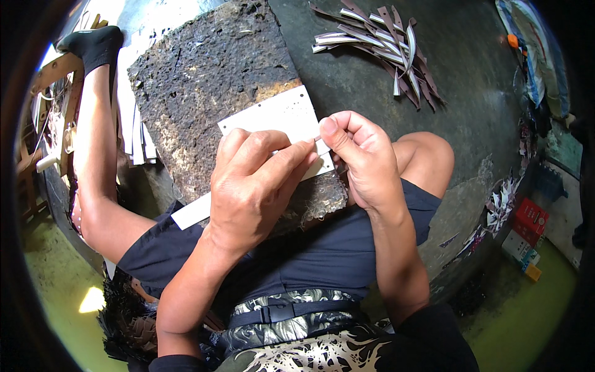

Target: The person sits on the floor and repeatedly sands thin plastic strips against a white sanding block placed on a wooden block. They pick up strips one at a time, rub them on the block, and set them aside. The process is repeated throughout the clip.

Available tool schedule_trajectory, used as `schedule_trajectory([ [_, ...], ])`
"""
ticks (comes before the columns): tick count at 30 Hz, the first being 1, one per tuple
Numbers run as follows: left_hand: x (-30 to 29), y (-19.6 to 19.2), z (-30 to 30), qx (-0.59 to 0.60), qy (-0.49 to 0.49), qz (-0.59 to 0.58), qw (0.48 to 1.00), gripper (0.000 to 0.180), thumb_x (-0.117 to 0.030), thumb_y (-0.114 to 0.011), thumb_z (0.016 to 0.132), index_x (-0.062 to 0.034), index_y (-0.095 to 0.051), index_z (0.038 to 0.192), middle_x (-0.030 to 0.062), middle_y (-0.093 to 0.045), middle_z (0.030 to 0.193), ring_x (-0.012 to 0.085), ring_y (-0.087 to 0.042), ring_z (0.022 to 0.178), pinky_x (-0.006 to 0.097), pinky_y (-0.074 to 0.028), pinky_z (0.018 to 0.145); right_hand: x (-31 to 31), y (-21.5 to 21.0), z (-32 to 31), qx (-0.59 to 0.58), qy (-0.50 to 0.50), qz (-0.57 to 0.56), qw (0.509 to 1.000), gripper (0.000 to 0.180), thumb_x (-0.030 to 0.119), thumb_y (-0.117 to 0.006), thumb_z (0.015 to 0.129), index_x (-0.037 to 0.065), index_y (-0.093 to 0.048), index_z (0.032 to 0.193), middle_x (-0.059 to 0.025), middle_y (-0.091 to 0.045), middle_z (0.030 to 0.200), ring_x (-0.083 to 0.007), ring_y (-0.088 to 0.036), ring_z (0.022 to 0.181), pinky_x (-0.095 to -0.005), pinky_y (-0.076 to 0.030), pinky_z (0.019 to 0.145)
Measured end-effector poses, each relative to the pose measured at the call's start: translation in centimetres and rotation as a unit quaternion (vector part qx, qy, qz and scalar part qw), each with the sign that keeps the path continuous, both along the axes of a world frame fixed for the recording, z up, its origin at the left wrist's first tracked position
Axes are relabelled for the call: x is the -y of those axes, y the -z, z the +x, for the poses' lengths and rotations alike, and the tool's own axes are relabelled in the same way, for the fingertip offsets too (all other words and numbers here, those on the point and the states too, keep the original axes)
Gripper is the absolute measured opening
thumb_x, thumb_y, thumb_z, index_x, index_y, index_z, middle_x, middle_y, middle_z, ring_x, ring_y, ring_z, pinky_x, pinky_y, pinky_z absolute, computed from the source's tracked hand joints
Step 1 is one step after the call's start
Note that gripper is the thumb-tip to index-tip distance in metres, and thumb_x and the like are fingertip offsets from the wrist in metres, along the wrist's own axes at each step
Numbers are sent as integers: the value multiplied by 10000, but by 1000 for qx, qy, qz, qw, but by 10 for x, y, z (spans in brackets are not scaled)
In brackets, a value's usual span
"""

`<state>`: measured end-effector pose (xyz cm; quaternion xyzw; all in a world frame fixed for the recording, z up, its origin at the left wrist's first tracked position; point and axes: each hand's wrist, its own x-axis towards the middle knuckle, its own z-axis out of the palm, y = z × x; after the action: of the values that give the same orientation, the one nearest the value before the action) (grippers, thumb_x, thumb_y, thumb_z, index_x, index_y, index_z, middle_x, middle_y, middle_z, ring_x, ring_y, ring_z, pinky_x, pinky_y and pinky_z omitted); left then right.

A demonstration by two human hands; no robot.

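Observation:
A long white strip [192, 211] runs slantwise under my left hand, its far end showing between the fingertips of both hands. My left hand [248, 180] is closed, thumb and fingers pinching the strip near that end. Close beside it, my right hand [365, 155] pinches at the same end with thumb and forefinger; what lies right between those tips is mostly hidden. Beneath the hands is a white flat sheet [273, 115] with small dark holes near its corners. It rests on a rough, dark, pitted board [211, 68] that reaches my lap.
Brown and white strips [381, 46] lie in a loose pile on the dark floor [471, 80] beyond the board. More white strips [137, 133] are at the board's left edge. My bent legs flank the board. A red box [530, 220] and scraps [503, 201] sit far right.

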<state>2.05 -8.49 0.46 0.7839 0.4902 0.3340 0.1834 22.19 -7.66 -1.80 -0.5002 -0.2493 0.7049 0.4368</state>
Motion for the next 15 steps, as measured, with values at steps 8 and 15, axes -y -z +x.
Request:
schedule_trajectory([
  [8,-1,2,0,-5,10,5,1000,296,-127,-956,838,-123,-863,1120,16,-712,997,235,-620,855,393,-496,774,-3,8,5,20,-1,-4,1000,216,239,-757,1143,26,-731,1118,38,-707,905,4,-577,749,-181,-466,653],
  [15,-1,1,0,-8,11,5,1000,293,-120,-957,835,-125,-856,1110,10,-710,987,227,-603,839,387,-483,763,-6,20,11,63,-10,-9,998,245,276,-785,1124,37,-743,1093,60,-685,877,4,-553,750,-178,-446,667],
])
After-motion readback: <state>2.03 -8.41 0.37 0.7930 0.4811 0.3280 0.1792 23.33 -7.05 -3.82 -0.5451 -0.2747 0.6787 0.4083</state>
